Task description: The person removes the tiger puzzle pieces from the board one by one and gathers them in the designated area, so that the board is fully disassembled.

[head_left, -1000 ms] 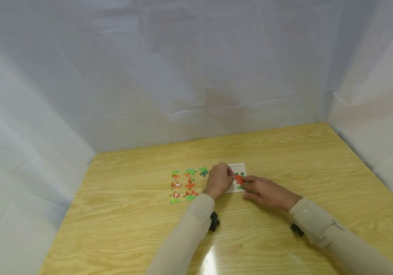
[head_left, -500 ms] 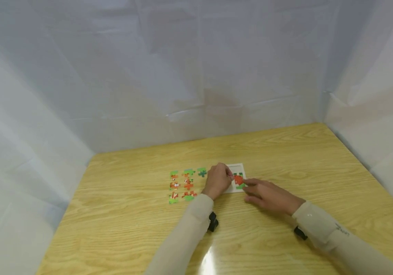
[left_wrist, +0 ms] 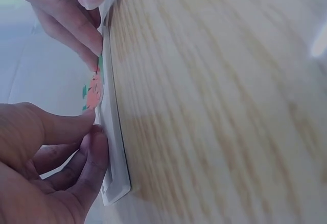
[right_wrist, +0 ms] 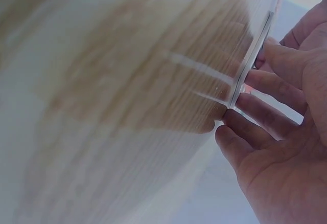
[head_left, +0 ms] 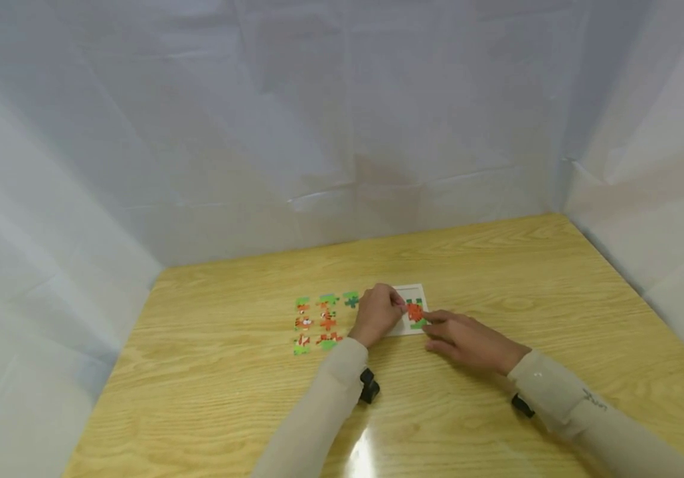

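Note:
A red jigsaw puzzle piece lies between green pieces at the right side of a white puzzle tray. Curled over the tray, the left hand has its thumb and fingertips at the red piece's left edge, in a pinch. The left wrist view shows that thumb right against the red piece. From the right, the right hand reaches in with extended fingers, the tips touching the tray's edge and the piece. Its fingers lie spread along the tray's rim in the right wrist view.
Left of the tray, loose puzzle pieces lie in rows: a green one, orange tiger-face ones and green-red ones. All rest on a wooden table. White sheeting hangs behind and at both sides.
The red piece, tilted between both hands a second ago, now lies flat in the tray. The right hand has drawn back slightly to the right; the left hand has barely moved.

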A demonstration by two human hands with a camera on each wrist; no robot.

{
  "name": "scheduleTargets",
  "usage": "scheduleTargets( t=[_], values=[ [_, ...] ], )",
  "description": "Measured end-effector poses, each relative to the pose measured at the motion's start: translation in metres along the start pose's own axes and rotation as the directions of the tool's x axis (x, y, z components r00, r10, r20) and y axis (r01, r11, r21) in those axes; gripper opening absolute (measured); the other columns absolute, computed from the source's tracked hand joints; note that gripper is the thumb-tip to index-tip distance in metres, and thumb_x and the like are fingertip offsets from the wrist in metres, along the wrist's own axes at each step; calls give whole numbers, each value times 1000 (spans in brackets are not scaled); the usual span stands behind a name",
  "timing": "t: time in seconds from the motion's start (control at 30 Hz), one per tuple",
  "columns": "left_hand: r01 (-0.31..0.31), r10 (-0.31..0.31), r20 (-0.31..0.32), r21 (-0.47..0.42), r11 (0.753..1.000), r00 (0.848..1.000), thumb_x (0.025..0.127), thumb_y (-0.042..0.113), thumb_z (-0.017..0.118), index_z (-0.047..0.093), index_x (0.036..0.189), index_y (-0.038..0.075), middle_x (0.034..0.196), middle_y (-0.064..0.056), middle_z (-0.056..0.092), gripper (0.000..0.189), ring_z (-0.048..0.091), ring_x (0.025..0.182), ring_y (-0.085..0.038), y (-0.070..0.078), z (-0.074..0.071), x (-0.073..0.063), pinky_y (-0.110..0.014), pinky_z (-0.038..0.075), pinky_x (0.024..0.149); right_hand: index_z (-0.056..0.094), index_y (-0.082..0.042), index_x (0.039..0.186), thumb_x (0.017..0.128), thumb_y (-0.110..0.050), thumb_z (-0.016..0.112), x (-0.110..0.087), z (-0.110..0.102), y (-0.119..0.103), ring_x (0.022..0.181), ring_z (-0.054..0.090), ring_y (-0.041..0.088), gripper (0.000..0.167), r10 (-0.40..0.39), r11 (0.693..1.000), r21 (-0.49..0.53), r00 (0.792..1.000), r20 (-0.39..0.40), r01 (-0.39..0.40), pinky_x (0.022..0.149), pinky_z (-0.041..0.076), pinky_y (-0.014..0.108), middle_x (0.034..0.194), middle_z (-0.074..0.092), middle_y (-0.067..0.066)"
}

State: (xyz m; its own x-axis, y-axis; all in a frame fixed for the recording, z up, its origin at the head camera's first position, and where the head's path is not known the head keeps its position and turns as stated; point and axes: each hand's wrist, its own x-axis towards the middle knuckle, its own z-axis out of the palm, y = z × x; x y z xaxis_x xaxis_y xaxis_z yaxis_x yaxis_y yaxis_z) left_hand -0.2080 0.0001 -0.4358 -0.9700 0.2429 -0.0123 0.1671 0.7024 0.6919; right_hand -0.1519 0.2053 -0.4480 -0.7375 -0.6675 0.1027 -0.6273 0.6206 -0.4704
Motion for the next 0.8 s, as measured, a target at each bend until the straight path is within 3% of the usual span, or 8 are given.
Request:
scheduleTargets(
  t=[0.43,0.8],
  values=[
    [14,-13,14,-86,996,1000,90,10,78,75,86,7,76,2,67,6,60,67,-10,-3,-3,-2,-24,49,60,65,8,128,104,-18,60,-1,-3,-3,131,51,44,36,19,1000,4,1000,9,-19,103,44,57,142,52,30],
    [1,-4,-37,-83,997,999,90,8,76,75,83,8,75,2,68,7,60,66,-10,-3,-7,-2,-23,48,60,65,8,129,103,-19,61,2,-1,-2,132,50,43,37,31,999,18,999,20,-31,103,44,57,143,52,28]
  ],
)
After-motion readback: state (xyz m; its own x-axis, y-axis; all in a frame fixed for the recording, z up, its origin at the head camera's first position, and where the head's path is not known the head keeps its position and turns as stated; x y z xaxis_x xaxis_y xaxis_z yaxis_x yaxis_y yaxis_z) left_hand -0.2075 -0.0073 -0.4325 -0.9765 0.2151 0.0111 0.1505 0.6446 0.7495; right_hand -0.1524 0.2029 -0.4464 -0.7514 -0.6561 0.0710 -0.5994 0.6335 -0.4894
